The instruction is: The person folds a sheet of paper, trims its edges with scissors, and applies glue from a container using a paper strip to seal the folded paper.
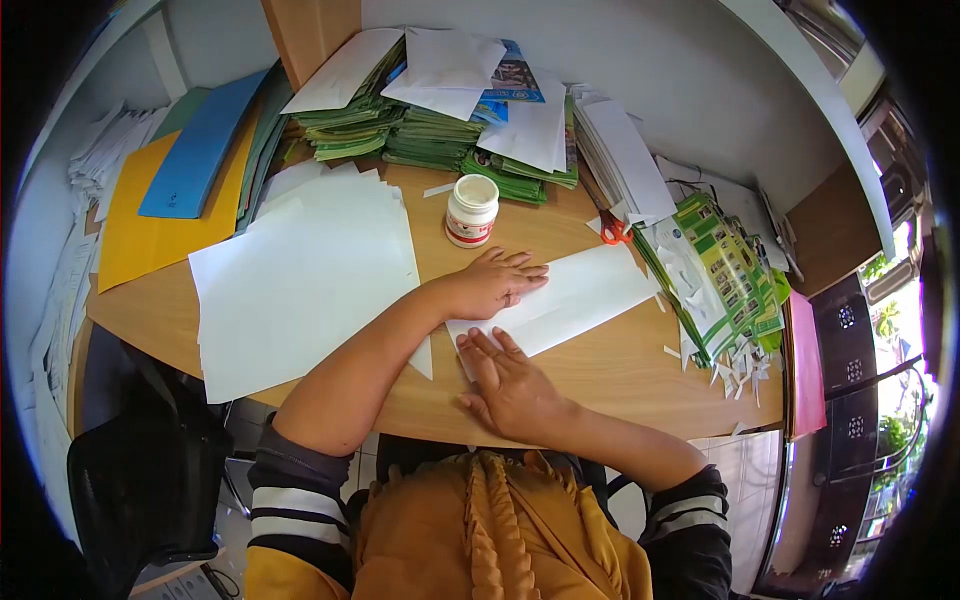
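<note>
A folded sheet of white paper (590, 290) lies slantwise on the desk in front of me. My left hand (497, 284) rests flat across its left part, fingers stretched toward the right. Nearer to me, my right hand (512, 388) touches the paper's lower left edge with its extended fingertips, the thumb held apart. Neither hand grips anything. Just beyond my left hand stands an uncapped white jar (472, 212) with a red-marked label and pale contents. A stack of white paper sheets (310, 270) spreads to the left of my left forearm.
Piles of green printed sheets (430, 135) line the back of the wooden desk (610, 380). Orange-handled scissors (613, 228) lie at the right, beside green printed papers (715, 270) and paper scraps (738, 370). Blue and yellow folders (190, 150) lean at left; a black chair (140, 480) stands below.
</note>
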A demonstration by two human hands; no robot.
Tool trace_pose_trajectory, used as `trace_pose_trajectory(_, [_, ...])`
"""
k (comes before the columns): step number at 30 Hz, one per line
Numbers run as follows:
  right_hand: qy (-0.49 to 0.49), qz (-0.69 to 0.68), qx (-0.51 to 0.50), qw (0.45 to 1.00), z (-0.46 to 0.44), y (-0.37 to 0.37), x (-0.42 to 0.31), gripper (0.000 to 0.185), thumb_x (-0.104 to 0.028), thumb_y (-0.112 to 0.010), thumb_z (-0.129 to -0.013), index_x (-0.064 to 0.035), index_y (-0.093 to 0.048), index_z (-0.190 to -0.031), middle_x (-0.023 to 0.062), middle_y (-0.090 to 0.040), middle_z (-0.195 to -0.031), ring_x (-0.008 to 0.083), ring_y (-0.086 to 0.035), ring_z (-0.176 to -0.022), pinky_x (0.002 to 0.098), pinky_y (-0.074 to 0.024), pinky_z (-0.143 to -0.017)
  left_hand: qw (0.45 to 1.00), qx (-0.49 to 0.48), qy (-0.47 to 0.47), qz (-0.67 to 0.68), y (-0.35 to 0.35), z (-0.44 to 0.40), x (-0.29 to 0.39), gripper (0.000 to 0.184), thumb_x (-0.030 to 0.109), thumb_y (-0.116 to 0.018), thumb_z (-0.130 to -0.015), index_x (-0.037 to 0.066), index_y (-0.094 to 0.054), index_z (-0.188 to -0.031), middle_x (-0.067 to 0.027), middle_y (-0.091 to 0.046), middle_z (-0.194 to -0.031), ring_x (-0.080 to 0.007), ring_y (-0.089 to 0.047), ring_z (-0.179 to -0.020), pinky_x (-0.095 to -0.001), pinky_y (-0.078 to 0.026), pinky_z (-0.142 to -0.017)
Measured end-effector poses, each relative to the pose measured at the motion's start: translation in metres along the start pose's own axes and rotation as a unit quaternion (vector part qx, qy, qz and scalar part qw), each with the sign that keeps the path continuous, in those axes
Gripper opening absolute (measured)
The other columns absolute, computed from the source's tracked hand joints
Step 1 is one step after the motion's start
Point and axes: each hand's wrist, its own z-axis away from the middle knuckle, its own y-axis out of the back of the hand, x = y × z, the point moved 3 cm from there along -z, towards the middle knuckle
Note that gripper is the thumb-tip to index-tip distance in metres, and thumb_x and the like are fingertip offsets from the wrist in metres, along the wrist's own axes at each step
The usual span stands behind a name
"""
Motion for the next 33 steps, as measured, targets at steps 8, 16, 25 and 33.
trace_pose_trajectory(8, [0.003, -0.066, 0.023, 0.998, 0.005, 0.010, 0.010, 0.046, -0.019, -0.055, -0.085, 0.0103, -0.039, -0.118, 0.0247, -0.048, -0.122, 0.0377, -0.049, -0.115, 0.0469, -0.0335, -0.102, 1.000, -0.024, 0.009, 0.009, 0.001, 0.000, 0.001, 0.050, 0.013, -0.045, -0.088, 0.015, -0.039, -0.137, 0.0013, -0.034, -0.145, -0.0244, -0.019, -0.138, -0.0478, -0.015, -0.109])
trace_pose_trajectory(16, [0.024, -0.041, 0.034, 0.998, 0.005, 0.003, 0.005, 0.046, -0.019, -0.055, -0.085, 0.0100, -0.039, -0.118, 0.0245, -0.049, -0.120, 0.0371, -0.050, -0.113, 0.0465, -0.0350, -0.101, 1.000, -0.007, 0.003, 0.000, 0.000, 0.002, 0.000, 0.048, 0.014, -0.047, -0.087, 0.013, -0.043, -0.134, 0.0019, -0.037, -0.143, -0.0232, -0.024, -0.136, -0.0449, -0.018, -0.107])
trace_pose_trajectory(25, [-0.024, -0.006, 0.041, 0.999, 0.016, 0.006, 0.028, 0.045, -0.024, -0.052, -0.088, 0.0099, -0.041, -0.116, 0.0249, -0.050, -0.119, 0.0361, -0.051, -0.112, 0.0445, -0.0350, -0.102, 1.000, -0.015, 0.005, 0.011, 0.003, 0.002, 0.004, 0.048, 0.012, -0.046, -0.087, 0.012, -0.042, -0.135, 0.0012, -0.037, -0.143, -0.0234, -0.023, -0.137, -0.0436, -0.018, -0.108])
trace_pose_trajectory(33, [-0.164, 0.142, 0.028, 0.976, 0.057, 0.031, 0.100, 0.042, -0.026, -0.046, -0.091, 0.0080, -0.042, -0.116, 0.0230, -0.052, -0.117, 0.0383, -0.052, -0.108, 0.0438, -0.0344, -0.102, 1.000, -0.007, 0.011, 0.023, 0.006, 0.005, 0.007, 0.051, 0.007, -0.046, -0.086, 0.012, -0.040, -0.136, 0.0006, -0.036, -0.143, -0.0247, -0.022, -0.137, -0.0456, -0.016, -0.110])
